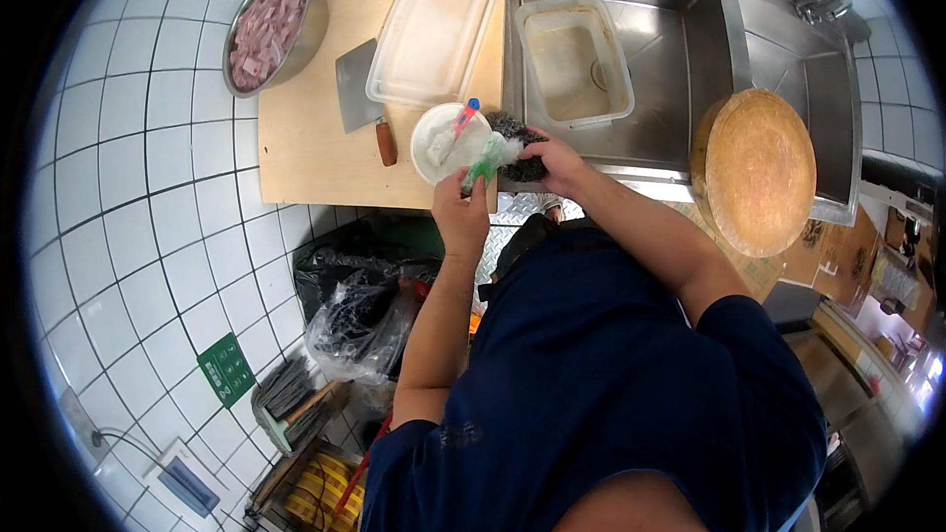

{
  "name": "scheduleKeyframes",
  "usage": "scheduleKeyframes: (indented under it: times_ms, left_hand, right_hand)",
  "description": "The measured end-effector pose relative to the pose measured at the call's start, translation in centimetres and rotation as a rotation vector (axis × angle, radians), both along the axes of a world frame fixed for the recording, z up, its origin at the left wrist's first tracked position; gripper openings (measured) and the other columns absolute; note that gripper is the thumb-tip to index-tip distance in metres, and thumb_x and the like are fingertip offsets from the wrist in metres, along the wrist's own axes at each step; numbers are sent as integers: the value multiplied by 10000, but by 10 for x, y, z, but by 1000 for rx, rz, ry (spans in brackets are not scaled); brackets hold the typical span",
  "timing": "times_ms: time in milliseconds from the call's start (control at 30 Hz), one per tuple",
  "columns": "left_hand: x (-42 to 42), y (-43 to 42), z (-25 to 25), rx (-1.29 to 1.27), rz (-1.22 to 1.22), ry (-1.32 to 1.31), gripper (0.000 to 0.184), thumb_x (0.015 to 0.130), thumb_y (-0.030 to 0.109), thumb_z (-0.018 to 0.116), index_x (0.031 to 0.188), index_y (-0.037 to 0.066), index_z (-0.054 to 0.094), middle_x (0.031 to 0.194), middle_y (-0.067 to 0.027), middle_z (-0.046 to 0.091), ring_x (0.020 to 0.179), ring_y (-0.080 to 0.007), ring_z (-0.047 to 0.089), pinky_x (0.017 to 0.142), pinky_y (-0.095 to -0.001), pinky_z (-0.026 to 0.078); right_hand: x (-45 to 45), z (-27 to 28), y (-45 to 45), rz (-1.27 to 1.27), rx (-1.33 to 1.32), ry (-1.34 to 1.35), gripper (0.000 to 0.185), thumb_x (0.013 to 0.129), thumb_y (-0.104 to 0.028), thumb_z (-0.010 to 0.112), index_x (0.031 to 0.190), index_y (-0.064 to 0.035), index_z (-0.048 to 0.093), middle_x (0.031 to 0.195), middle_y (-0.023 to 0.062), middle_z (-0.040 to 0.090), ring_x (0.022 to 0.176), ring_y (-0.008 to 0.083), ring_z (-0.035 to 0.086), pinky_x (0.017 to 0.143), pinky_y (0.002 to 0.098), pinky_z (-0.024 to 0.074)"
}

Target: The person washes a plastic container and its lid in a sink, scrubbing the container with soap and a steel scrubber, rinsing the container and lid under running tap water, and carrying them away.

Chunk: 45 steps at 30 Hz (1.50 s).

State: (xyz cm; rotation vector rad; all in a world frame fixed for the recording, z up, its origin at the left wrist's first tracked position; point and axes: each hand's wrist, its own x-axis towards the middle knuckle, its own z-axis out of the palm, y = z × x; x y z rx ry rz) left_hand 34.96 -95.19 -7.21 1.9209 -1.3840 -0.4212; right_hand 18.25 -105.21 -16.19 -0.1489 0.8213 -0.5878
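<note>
A small clear plastic bag with green print [485, 164] is stretched between my two hands, in front of a white tub [422, 143]. My left hand [460, 209] pinches its lower left end. At its right end, the fingers of my right hand [554, 160] are closed on the plastic. White powder lies in the tub, and a utensil with a red and blue handle [467, 115] leans in it. Dark wiry scouring pads [523, 169] sit at the counter edge, just behind and below my right fingers, partly hidden by the bag.
On the wooden board [325, 153] are a cleaver [359, 89], a lidded plastic container [434, 34] and a metal bowl of cut raw meat [268, 34]. A cloudy plastic tub [576, 64] stands in the steel sink [670, 79]. A round wooden chopping block [759, 172] rests right.
</note>
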Motion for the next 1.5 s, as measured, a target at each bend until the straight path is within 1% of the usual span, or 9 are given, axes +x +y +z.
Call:
scheduleKeyframes:
  times_ms: [200, 400, 633, 833, 933, 1067, 1233, 1300, 1500]
  left_hand:
    - [-12, -5, 18, -139, -228, -318, 219, 844, 41, 705, 1056, 10, 659, 962, -156, 668, 873, -364, 612, 783, -438, 509]
    - [11, -4, 26, -199, -147, -419, 226, 838, 36, 703, 1054, -5, 649, 939, -146, 655, 877, -358, 605, 774, -445, 496]
    - [52, -12, -1, 118, -33, -23, 288, 889, 142, 717, 1112, -32, 659, 948, -183, 650, 887, -341, 622, 734, -413, 504]
    - [70, -8, -19, -44, 184, 19, 299, 974, 217, 646, 1134, -35, 650, 987, -148, 651, 890, -245, 642, 732, -342, 524]
    - [85, -5, -33, 110, 359, 546, 301, 997, 208, 601, 1159, -45, 618, 1029, -121, 626, 886, -193, 637, 759, -323, 552]
    - [102, -12, -48, 258, 352, 970, 285, 968, 147, 602, 1141, -76, 563, 1012, -126, 608, 857, -219, 648, 763, -359, 615]
    - [129, -7, -66, 263, -48, 838, 198, 898, 75, 612, 1020, -75, 565, 941, -118, 579, 843, -231, 653, 744, -381, 634]
    - [158, -1, -123, 238, -130, 886, 153, 882, 55, 609, 972, -60, 564, 920, -105, 567, 824, -226, 648, 735, -389, 639]
    - [102, -25, -3, 373, 30, 953, 190, 876, 47, 595, 1021, -75, 605, 963, -118, 618, 844, -216, 662, 716, -367, 640]
  right_hand:
    - [-5, 0, 1, -9, 36, -47, 741, 809, 57, 573, 1506, -95, 372, 1158, 147, 645, 1040, 287, 643, 938, 457, 535]
    - [-9, 8, 1, -18, 57, -84, 685, 797, 65, 558, 1453, -91, 438, 1178, 131, 640, 1049, 296, 644, 960, 456, 538]
    - [-29, 6, -2, -28, 33, -157, 610, 786, 58, 546, 1378, -82, 505, 1224, 138, 634, 1100, 308, 638, 998, 476, 524]
    - [-61, 32, -10, -33, -16, -140, 612, 800, 7, 569, 1400, -92, 489, 1279, 113, 625, 1161, 286, 608, 1053, 455, 460]
    - [-77, 64, -9, -64, -3, 48, 573, 821, -46, 584, 1386, -116, 522, 1286, 84, 626, 1181, 276, 593, 1023, 490, 455]
    - [-96, 76, -8, -142, -19, 50, 619, 826, -44, 579, 1429, -139, 474, 1316, 85, 604, 1180, 281, 590, 1015, 498, 456]
    - [-125, 86, -2, -249, -84, -11, 655, 819, -26, 574, 1450, -142, 442, 1323, 90, 597, 1185, 285, 590, 994, 498, 476]
    - [-138, 89, 2, -320, -104, -50, 660, 814, -9, 565, 1450, -136, 441, 1325, 98, 596, 1191, 285, 594, 974, 499, 494]
    - [-181, 131, 21, -534, -144, 1, 609, 830, 9, 528, 1422, -96, 428, 1330, 156, 584, 1203, 317, 598, 1037, 485, 498]
